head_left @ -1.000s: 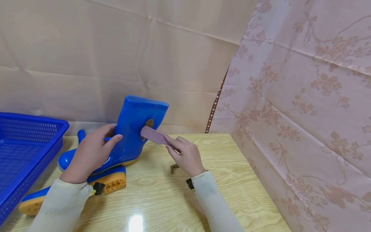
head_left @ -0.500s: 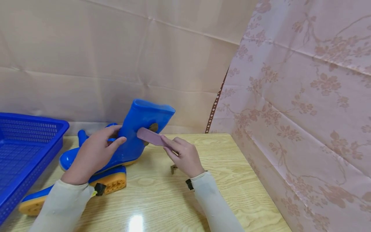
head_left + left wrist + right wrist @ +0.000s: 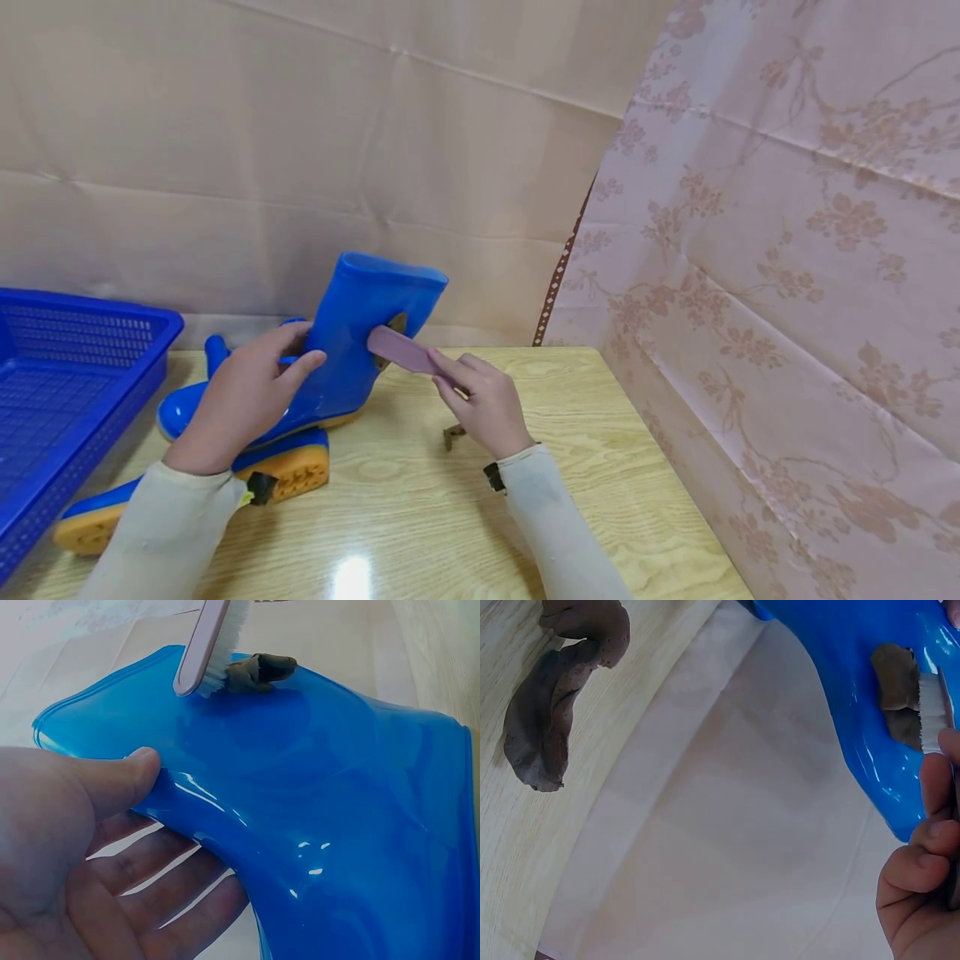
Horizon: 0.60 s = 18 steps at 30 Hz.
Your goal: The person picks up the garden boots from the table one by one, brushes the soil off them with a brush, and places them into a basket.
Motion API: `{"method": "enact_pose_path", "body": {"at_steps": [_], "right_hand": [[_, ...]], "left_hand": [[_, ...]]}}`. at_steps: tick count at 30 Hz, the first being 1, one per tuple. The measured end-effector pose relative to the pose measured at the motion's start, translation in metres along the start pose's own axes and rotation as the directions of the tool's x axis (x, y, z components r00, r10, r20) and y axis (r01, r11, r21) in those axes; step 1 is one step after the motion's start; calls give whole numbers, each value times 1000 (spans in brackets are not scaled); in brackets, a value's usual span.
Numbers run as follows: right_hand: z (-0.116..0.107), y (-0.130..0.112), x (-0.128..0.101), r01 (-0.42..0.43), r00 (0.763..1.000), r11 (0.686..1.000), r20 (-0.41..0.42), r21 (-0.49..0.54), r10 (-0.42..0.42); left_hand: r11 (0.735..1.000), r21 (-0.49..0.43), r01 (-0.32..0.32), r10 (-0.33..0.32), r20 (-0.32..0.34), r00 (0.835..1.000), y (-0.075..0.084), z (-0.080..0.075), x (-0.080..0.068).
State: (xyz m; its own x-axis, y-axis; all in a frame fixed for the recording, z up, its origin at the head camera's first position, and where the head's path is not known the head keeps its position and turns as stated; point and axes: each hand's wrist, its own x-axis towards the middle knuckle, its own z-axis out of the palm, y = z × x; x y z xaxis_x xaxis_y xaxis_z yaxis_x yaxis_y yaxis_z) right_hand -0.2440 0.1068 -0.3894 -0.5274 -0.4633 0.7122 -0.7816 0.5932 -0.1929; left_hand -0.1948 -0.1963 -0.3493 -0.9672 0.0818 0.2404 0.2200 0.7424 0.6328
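My left hand (image 3: 243,396) grips a blue rain boot (image 3: 348,325) at the front of its shaft, thumb on the near side, fingers behind. The boot tilts to the right above a second blue boot. My right hand (image 3: 487,408) holds a scrubbing brush (image 3: 401,350) with a pinkish back by its handle. In the left wrist view the brush's white bristles (image 3: 234,645) press against a brown mud-like lump (image 3: 259,673) on the boot's shaft. The right wrist view shows bristles (image 3: 932,712) touching this lump (image 3: 896,682) too; most of the brush is cut off there.
The second boot (image 3: 296,473) lies on its side, its orange sole showing. A blue plastic basket (image 3: 142,392) stands at the left. Brown fragments (image 3: 452,435) lie on the wooden table (image 3: 420,517) near my right hand. Cloth hangs behind and at the right.
The held boot has tipped rightward with my left hand, then swung back slightly. The brush has stroked left across the brown lump and returned right.
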Motion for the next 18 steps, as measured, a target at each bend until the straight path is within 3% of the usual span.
{"method": "enact_pose_path", "body": {"at_steps": [9, 18], "right_hand": [[-3, 1, 1, 0, 1000, 1000, -6, 4, 0], [1, -3, 2, 63, 998, 998, -22, 14, -62]], "left_hand": [[999, -9, 34, -34, 7, 999, -4, 0, 2], [999, 12, -31, 31, 25, 999, 3, -1, -1]]}}
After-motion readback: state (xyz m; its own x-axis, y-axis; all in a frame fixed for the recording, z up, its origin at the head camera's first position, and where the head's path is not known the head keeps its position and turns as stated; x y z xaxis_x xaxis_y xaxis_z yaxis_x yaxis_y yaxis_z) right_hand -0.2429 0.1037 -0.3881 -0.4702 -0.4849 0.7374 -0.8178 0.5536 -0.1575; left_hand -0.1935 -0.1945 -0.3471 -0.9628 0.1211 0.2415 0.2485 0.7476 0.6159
